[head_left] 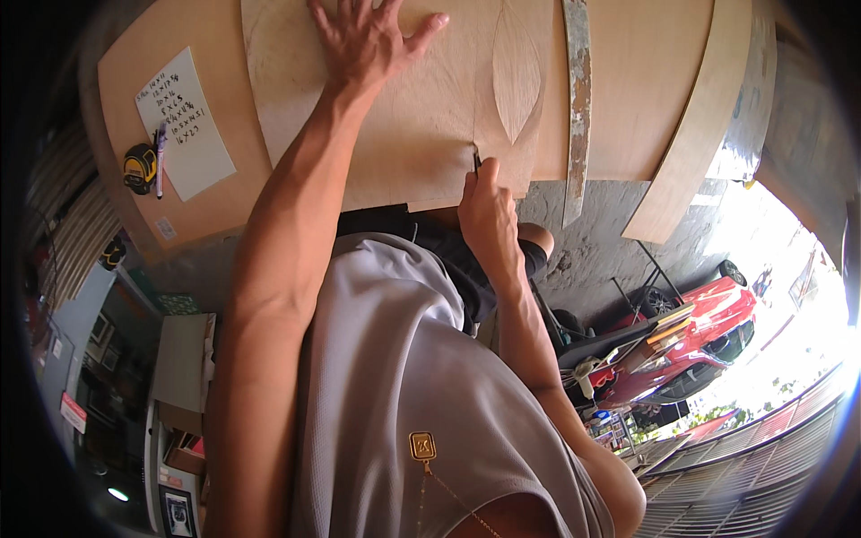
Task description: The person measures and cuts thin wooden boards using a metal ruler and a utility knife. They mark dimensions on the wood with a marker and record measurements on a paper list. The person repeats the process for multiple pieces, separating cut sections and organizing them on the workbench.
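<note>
My left hand (366, 40) lies flat with fingers spread on a thin plywood sheet (404, 117), near the top of the head view. My right hand (490, 204) is closed around a slim dark cutter knife (476, 160), most of which the fingers hide. Its tip touches the sheet near the edge closest to me, at the lower end of a faint straight line. Right of that line, a pointed oval grain pattern (517, 72) shows in the wood.
On the larger board (211, 202) at left are a paper (193, 152) with handwriting, a pen (160, 161) and a yellow-black tape measure (140, 169). Right of the sheet lie a worn narrow strip (577, 108) and a long wood strip (691, 134). A red car (717, 309) stands beyond.
</note>
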`<action>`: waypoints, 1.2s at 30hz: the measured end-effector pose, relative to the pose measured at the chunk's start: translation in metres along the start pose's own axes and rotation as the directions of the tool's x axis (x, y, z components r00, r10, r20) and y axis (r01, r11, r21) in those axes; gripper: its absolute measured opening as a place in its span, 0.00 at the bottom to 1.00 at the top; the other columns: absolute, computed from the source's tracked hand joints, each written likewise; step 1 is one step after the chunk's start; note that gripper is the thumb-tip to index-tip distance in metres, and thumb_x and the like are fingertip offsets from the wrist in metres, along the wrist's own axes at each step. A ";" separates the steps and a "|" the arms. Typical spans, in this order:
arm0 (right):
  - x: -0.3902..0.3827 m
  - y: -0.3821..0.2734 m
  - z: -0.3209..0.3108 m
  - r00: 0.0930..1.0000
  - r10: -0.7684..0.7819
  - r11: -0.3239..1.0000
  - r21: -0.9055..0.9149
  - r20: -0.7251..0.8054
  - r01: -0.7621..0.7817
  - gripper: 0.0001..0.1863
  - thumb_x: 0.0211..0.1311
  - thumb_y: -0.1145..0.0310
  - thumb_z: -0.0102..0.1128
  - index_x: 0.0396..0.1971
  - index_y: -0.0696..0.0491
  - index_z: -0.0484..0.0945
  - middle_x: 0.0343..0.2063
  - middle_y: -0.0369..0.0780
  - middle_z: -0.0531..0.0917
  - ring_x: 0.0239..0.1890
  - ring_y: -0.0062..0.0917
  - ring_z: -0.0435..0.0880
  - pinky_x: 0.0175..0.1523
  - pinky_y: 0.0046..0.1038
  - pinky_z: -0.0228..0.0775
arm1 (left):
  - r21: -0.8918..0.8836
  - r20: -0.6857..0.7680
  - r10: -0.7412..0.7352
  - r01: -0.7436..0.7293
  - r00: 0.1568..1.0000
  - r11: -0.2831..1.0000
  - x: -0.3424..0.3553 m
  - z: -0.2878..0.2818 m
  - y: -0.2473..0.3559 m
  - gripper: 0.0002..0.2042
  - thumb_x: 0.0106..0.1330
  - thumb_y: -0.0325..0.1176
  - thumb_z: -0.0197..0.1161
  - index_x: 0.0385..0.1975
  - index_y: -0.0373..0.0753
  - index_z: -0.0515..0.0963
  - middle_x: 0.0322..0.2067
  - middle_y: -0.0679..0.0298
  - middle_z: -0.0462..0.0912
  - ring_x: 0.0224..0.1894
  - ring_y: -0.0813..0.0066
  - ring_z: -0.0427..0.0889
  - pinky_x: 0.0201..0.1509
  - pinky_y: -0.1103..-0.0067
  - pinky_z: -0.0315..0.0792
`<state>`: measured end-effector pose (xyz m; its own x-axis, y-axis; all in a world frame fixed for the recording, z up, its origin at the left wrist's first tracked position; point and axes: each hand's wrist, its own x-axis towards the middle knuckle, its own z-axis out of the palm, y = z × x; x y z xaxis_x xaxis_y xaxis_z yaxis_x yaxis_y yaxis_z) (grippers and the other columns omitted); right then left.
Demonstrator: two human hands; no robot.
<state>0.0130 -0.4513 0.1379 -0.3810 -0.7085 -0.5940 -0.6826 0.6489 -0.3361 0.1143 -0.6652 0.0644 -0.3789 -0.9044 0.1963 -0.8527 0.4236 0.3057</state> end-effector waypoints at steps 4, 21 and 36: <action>-0.025 0.015 0.012 0.998 0.044 0.999 0.018 0.042 -0.045 0.10 0.70 0.67 0.46 0.38 0.59 0.60 0.18 0.58 0.78 0.25 0.59 0.79 0.28 0.55 0.70 | 0.000 0.018 0.001 -0.001 1.000 1.000 -0.002 0.000 0.001 0.32 0.58 0.54 0.65 0.60 0.45 0.70 0.68 0.54 0.56 0.73 0.53 0.48 0.70 0.41 0.38; -0.069 0.047 0.036 0.984 0.131 0.970 0.187 0.124 -0.153 0.09 0.70 0.67 0.48 0.38 0.55 0.60 0.17 0.60 0.76 0.24 0.60 0.77 0.25 0.55 0.66 | 0.050 0.031 0.026 -0.028 0.999 0.998 -0.005 0.000 0.001 0.33 0.59 0.55 0.64 0.61 0.44 0.68 0.68 0.53 0.55 0.72 0.50 0.48 0.70 0.40 0.38; 0.172 -0.075 -0.079 0.931 -0.236 0.898 0.304 -0.279 0.319 0.12 0.65 0.69 0.49 0.38 0.64 0.68 0.23 0.63 0.78 0.29 0.59 0.80 0.34 0.54 0.71 | 0.095 -0.038 0.071 -0.067 0.997 0.993 0.001 0.011 -0.008 0.32 0.60 0.65 0.57 0.60 0.56 0.70 0.64 0.59 0.61 0.69 0.55 0.56 0.62 0.39 0.48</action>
<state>-0.0504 -0.6432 0.1187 -0.3677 -0.8901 -0.2693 -0.5451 0.4410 -0.7130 0.1168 -0.6694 0.0524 -0.4245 -0.8695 0.2525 -0.8557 0.4764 0.2019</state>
